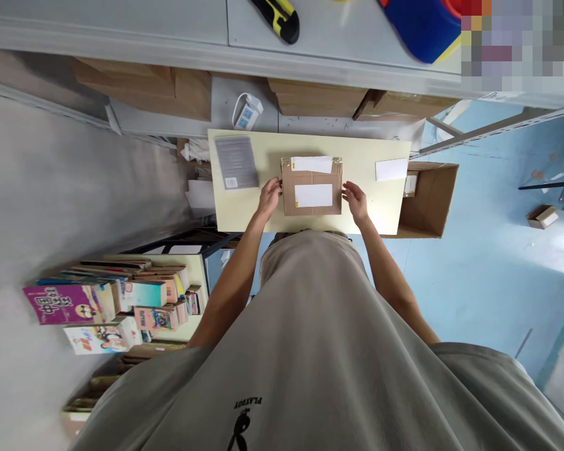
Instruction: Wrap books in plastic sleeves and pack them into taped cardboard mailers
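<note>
A small cardboard box [314, 178] lies on the pale yellow table [272, 219], with two white labels facing up and clear tape along its far edge. At the box's left side is my left hand [269, 197], its fingers bent against the cardboard. My right hand [356, 199] is at the opposite side, with its curled fingertips at the right edge. The box sits between both hands; fingertips on its sides are partly hidden. Left of it lies a grey plastic-covered packet [237, 162], and a white paper slip [391, 170] is on the right.
A large open carton [430, 200] stands right of the table. Beyond the far edge are a white power strip [247, 113] and brown cartons [322, 97] under a grey shelf. On that shelf lies a utility knife [282, 19]. Stacked books [70, 304] stand at lower left.
</note>
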Demonstrator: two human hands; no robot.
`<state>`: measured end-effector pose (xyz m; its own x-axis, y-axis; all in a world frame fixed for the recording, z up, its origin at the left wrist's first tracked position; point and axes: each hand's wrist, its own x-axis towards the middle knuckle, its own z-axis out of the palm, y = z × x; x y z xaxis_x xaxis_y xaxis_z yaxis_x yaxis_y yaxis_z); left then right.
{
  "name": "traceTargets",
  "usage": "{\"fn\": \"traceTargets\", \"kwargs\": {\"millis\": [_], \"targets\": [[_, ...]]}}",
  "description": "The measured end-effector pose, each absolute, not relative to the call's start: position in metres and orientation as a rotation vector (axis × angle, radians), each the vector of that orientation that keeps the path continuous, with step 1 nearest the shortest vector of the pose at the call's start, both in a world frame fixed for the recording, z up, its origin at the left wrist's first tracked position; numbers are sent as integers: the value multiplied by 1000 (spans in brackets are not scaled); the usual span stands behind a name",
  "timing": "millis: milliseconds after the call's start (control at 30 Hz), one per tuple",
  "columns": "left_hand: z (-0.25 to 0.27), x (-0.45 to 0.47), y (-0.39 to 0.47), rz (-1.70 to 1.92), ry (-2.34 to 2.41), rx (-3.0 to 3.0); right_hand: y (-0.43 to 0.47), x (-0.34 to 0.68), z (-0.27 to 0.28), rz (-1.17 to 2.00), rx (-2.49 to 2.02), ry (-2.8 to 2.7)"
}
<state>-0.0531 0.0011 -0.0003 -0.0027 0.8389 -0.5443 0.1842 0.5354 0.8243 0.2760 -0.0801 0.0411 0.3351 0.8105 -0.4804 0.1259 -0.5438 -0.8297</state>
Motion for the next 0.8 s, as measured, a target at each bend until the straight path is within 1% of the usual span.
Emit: {"fn": "traceTargets", "kwargs": {"millis": [133, 267, 367, 467, 567, 800], "targets": [[24, -45, 16, 748, 1455, 986, -61, 266, 68, 1232, -1886, -853], [61, -52, 7, 826, 1423, 968, -71, 264, 105, 1199, -1870, -942], [77, -54, -6, 797, 1461, 1014, -84, 261, 118, 1213, -1870, -945], [76, -51, -15, 712, 1570, 1098, -90, 254, 114, 1223, -1917, -904], [63, -50, -15, 699, 1644, 1140, -87, 250, 104, 1162, -1989, -865], [46, -64, -5, 733, 1612, 876, -76, 259, 95, 1143, -2023, -715]]}}
